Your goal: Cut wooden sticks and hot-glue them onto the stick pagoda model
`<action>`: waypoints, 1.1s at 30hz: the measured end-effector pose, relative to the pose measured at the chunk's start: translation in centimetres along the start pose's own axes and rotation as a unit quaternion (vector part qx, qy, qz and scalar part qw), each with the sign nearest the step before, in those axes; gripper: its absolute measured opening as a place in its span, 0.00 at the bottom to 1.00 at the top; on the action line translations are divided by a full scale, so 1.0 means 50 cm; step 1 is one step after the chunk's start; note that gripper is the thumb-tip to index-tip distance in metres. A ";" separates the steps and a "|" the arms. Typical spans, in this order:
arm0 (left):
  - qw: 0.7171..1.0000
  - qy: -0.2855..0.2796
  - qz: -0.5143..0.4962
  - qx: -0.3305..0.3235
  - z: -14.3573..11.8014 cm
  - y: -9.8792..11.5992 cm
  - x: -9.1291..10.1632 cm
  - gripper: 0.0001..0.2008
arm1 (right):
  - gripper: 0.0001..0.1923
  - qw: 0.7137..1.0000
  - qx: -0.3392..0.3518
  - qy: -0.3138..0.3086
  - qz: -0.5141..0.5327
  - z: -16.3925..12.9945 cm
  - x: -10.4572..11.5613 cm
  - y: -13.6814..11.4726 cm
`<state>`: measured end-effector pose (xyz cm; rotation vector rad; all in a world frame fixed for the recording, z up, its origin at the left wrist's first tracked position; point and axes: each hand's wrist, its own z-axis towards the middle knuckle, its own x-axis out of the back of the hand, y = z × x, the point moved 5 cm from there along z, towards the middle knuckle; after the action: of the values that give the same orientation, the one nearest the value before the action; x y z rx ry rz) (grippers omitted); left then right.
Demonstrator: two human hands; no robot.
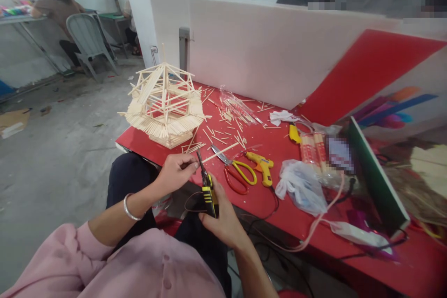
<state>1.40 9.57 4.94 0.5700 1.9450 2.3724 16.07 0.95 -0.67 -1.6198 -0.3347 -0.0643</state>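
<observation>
My left hand pinches a thin wooden stick near one end, and the rest of it points right over the table. In my right hand are pliers with black and yellow handles, their jaws up against the stick beside my left fingers. Whether the jaws are fully closed on it is too small to tell. Just beyond my left hand stands a many-sided stick model with a pointed, partly covered roof frame. Scissors with red and yellow handles lie right of the pliers, next to a yellow glue gun.
Loose stick pieces and a plastic bag of sticks cover the red table behind the scissors. To the right are a crumpled plastic bag, packed sticks, cables and a green board. White panels stand behind.
</observation>
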 end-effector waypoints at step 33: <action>0.996 -0.083 -0.028 0.034 -0.004 -0.032 0.023 0.16 | 0.43 1.000 0.012 0.012 -0.010 0.016 -0.018 0.022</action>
<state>-0.08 10.03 3.71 0.6837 1.9498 2.1563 15.36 1.52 -2.02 -1.5915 -0.3332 -0.0944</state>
